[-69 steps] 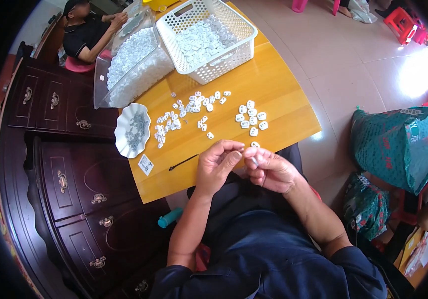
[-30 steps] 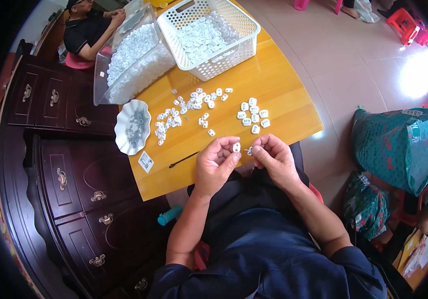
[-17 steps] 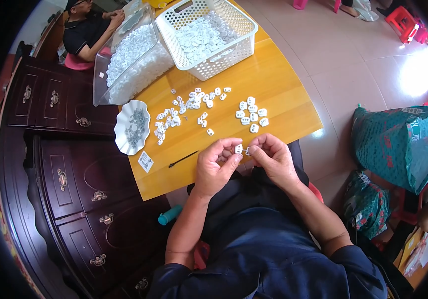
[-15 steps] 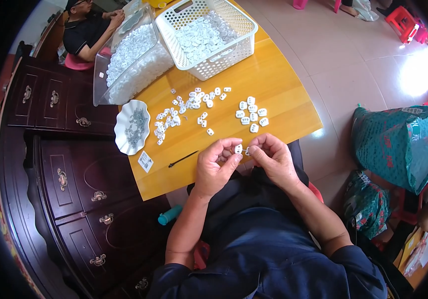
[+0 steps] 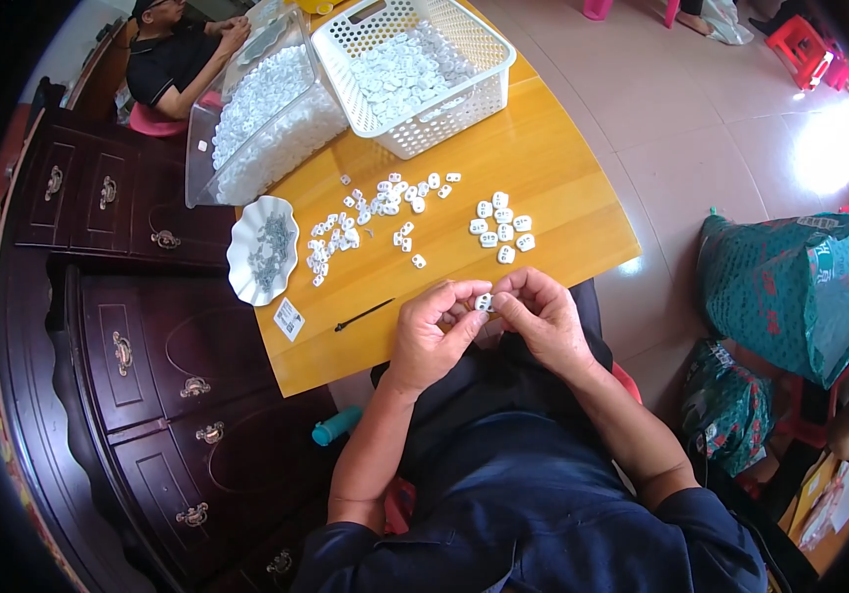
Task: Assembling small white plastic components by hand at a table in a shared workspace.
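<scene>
My left hand (image 5: 441, 331) and my right hand (image 5: 543, 321) meet just off the table's near edge. Pinched between their fingertips is a small white plastic piece (image 5: 484, 302) with dark holes; whether a second piece is pressed against it, I cannot tell. Beyond my hands lies a group of rounded white pieces (image 5: 505, 233) with dark marks. More small white two-holed pieces (image 5: 345, 240) are scattered over the middle and left of the table. A white scalloped dish (image 5: 237, 259) at the left holds small grey metal parts (image 5: 272, 252).
A white perforated basket (image 5: 454, 121) and a clear bin (image 5: 209, 178), both full of white pieces, stand at the far side of the wooden table (image 5: 582, 212). A thin black tool (image 5: 363, 315) and a printed card (image 5: 288, 319) lie nearer. Another person (image 5: 172, 59) sits far left.
My hands have come closer together. The white piece in my left fingers and the part in my right, apart before with a thin pin between them, now meet. The table things stay put.
</scene>
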Tool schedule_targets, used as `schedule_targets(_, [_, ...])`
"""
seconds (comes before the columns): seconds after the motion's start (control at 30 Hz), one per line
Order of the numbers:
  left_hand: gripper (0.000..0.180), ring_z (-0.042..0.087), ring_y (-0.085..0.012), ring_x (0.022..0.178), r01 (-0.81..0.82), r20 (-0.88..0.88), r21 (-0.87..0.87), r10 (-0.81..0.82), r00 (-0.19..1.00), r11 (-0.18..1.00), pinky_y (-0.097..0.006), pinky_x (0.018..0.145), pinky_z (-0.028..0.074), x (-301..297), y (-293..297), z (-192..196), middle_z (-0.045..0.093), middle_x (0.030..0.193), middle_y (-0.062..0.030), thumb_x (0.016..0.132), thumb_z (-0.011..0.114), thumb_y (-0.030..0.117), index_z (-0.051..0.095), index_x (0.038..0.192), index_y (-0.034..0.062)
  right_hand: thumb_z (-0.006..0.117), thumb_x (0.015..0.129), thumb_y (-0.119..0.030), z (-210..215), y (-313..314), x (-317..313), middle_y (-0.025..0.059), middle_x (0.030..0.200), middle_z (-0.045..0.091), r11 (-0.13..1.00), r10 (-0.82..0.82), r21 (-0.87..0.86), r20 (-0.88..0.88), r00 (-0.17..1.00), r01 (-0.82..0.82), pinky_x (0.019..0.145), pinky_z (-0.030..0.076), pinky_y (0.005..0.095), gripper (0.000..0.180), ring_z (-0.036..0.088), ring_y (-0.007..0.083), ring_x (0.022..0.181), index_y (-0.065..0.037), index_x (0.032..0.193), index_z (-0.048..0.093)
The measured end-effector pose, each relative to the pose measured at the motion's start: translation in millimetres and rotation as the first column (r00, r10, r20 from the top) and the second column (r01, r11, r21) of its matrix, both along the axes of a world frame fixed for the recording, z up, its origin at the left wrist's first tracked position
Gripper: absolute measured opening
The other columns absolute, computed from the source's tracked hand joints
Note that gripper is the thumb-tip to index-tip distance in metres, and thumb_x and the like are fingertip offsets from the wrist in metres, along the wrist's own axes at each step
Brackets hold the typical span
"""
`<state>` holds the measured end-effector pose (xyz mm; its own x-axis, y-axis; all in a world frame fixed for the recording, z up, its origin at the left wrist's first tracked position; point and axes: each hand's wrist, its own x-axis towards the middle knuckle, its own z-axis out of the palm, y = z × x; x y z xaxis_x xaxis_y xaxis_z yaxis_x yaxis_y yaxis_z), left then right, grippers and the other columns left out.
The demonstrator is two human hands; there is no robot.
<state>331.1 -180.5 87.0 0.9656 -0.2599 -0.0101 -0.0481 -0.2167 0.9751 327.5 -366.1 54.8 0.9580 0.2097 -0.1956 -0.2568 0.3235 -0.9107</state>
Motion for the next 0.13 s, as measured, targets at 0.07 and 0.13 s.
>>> schedule_targets(0.07, [0.029,0.063,-0.0061,0.079,0.005,0.014,0.021,-0.005,1.0,1.0,-0.02,0.074,0.053,0.5,-0.4,0.8,0.067,0.094,-0.001,0.091,0.069,-0.005,0.068,0.12,-0.0022,0.066,0.101,-0.013,-1.8,0.3,-0.2,-0.0023,0.088,0.066,1.0,0.003,0.009,0.0,1.0,-0.003,0.066,0.049,0.0193,0.01,0.058,0.0029,0.074,-0.004,0.103,0.063])
schedule_targets(0.13, [0.031,0.064,-0.0069,0.082,0.023,0.038,0.068,-0.026,0.999,0.997,-0.021,0.076,0.054,2.0,1.3,4.0,0.068,0.094,-0.0011,0.091,0.069,-0.005,0.068,0.121,0.0002,0.067,0.101,-0.014,-3.7,-0.3,0.1,-0.0019,0.089,0.066,0.999,0.022,0.034,-0.002,1.0,-0.022,0.067,0.05,0.0196,0.011,0.058,0.0033,0.075,-0.004,0.104,0.064])
